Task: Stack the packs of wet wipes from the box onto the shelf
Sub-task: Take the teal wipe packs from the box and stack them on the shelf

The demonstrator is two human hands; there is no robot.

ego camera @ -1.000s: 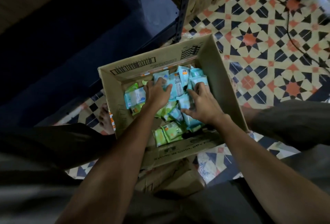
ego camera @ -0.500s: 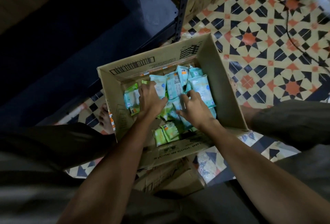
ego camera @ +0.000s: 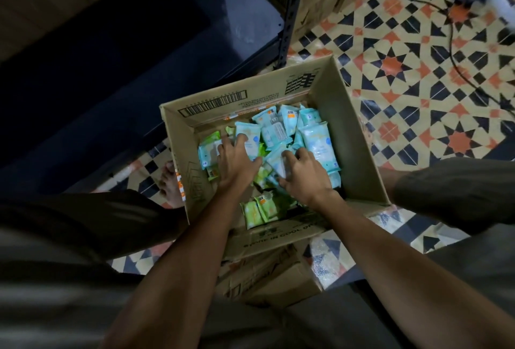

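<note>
Black cable (ego camera: 457, 70) crosses the patterned tile floor (ego camera: 404, 75).

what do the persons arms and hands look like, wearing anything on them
Both forearms are bare from elbow to wrist: no sleeves in view, no gloves, no watch, bracelet or rings visible on the left hand or the right hand. The dim light hides finer detail on the fingers.
</note>
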